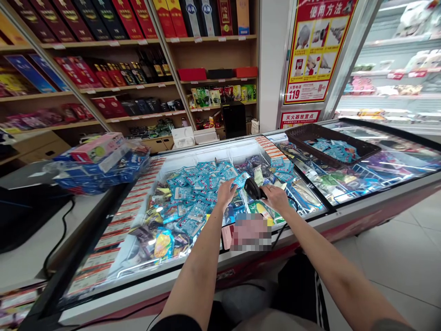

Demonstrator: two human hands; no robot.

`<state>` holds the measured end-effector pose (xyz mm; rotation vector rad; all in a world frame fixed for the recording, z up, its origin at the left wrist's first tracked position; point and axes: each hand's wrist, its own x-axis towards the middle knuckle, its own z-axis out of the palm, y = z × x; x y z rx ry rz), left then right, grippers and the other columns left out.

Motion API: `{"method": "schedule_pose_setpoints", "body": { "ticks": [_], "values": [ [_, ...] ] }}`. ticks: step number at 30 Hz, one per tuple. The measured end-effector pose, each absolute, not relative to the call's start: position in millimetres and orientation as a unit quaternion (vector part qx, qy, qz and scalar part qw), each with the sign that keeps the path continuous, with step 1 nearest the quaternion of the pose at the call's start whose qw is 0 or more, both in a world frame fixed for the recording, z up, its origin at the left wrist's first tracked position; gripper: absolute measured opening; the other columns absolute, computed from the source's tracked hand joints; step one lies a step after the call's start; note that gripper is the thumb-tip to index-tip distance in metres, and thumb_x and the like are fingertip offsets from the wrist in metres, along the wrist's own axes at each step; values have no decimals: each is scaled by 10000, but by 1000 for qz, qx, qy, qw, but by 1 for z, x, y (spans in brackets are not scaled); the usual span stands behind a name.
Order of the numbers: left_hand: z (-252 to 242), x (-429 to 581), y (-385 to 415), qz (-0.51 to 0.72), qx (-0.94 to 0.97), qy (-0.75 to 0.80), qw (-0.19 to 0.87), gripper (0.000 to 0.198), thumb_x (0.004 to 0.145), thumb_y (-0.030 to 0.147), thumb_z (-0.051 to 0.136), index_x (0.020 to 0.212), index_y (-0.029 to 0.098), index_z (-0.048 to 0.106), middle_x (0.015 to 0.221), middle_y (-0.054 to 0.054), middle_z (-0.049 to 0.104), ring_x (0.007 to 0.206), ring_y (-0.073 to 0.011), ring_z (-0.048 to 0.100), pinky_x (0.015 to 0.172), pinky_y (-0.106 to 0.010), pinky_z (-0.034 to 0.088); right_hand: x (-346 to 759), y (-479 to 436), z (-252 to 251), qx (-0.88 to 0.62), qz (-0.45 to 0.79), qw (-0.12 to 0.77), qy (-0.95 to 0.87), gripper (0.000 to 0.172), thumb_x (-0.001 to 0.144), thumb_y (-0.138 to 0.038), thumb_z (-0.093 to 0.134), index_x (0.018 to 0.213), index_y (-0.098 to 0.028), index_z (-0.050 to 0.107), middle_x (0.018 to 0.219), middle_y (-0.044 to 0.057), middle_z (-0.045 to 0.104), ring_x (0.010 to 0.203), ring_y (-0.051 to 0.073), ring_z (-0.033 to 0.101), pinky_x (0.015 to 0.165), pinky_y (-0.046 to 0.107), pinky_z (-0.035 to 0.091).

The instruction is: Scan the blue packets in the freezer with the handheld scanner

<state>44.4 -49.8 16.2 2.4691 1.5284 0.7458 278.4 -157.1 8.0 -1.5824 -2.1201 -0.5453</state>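
Note:
Pinched in my left hand [226,193] is a small blue packet [241,179], held over the chest freezer. My right hand [275,198] grips a black handheld barcode scanner [254,189], its head turned toward the packet and close to it. A dark cable [280,232] trails from the scanner down past the freezer's front edge. Below both hands, many similar blue packets [196,184] lie heaped in the freezer, with yellow and dark packs among them. A blurred pinkish flat item [246,232] lies on the front edge beneath my hands.
A brown plastic tray [370,149] with more blue packets rests on the freezer's right part. Plastic-wrapped blue boxes [99,165] are stacked at the left. Shelves of boxed goods [206,39] stand behind, and a refrigerated display [389,69] is at right.

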Motion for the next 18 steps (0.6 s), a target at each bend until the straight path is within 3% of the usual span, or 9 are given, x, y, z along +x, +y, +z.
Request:
{"method": "schedule_pose_setpoints", "body": {
  "ticks": [18],
  "values": [
    [26, 48, -58, 247, 804, 531, 96, 443, 912, 431, 406, 1263, 177, 504, 1161, -118, 616, 1085, -260, 559, 889, -356, 441, 283, -144, 3, -568, -194, 225, -768, 375, 836, -387, 575, 1150, -182, 562, 974, 82, 631, 880, 214, 561, 758, 302, 360]
  ]
}}
